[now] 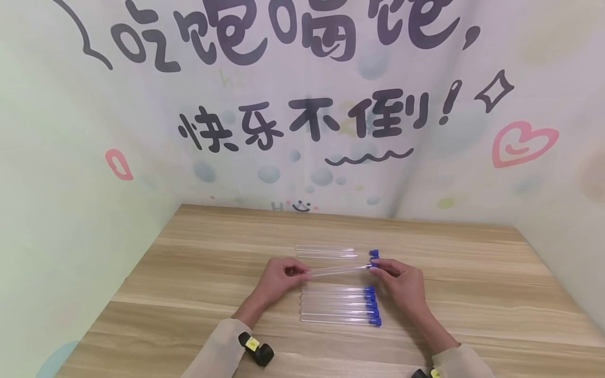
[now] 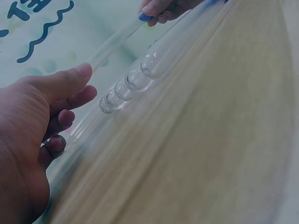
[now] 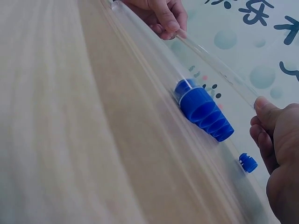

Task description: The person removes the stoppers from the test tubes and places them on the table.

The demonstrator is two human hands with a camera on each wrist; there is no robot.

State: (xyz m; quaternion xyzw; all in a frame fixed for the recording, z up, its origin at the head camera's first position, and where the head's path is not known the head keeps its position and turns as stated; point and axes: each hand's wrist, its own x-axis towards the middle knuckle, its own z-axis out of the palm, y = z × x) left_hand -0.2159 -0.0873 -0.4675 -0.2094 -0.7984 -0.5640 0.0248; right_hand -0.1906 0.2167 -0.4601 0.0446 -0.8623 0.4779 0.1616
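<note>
Tube, clear, slender and cylindrical [image 1: 337, 271], raised above the wood-grain table [image 1: 189, 283]: left hand [image 1: 280, 275] pinches its nine-o'clock end; right hand [image 1: 405, 283] pinches the round blue cap [image 2: 145, 17] at three o'clock. Relative to it: six o'clock, row of clear blue-capped tubes [image 1: 336, 304]; eleven, two clear uncapped tubes [image 1: 326, 256]; two, loose ribbed blue cap [image 1: 374, 253].

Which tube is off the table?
The tube pinched between the left hand and right hand, with a blue cap at the right hand's end; the other tubes lie on the table.
</note>
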